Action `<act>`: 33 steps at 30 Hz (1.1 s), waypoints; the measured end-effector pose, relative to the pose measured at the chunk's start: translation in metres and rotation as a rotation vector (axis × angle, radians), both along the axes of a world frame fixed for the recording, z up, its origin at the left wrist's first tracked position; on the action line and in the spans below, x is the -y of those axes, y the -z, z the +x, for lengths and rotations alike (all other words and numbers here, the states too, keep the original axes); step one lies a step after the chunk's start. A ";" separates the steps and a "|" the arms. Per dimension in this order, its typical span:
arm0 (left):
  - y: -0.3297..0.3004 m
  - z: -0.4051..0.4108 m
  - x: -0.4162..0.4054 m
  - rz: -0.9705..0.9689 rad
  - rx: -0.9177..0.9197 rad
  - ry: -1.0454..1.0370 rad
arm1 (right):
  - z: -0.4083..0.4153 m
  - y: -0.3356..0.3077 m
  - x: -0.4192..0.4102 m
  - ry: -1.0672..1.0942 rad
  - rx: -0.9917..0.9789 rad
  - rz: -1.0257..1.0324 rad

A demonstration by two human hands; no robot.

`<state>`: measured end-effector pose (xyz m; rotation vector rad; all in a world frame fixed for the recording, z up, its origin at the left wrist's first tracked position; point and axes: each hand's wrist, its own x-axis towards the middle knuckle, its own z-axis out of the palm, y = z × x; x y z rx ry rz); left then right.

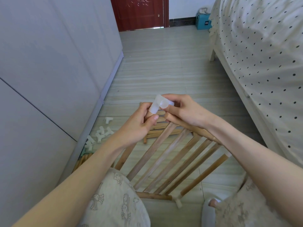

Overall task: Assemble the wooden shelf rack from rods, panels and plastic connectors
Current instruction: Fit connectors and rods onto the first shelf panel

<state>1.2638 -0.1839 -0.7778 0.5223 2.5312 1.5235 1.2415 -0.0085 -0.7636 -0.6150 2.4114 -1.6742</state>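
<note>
Head view: left hand (pixel 139 123) closed round rod end (pixel 150 115), thumb along it. Right hand (pixel 183 110) pinches translucent connector (pixel 159 104), fingers closed on it, connector seated over rod tip. Slatted panel (pixel 177 159) leans tilted below hands, between knees. Loose rods (pixel 157 130) on floor (pixel 155 71) behind panel. Spare connectors (pixel 100 132) heaped by wardrobe (pixel 49 63). Bed (pixel 262 54) at right.

Blue box (pixel 203 22), far right by the bed: small dark label with white marks, too blurred to read.
Elsewhere: nothing legible.
</note>
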 end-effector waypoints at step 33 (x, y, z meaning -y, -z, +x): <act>0.019 -0.012 0.030 -0.330 0.320 -0.422 | 0.026 0.040 0.051 -0.159 -0.506 0.819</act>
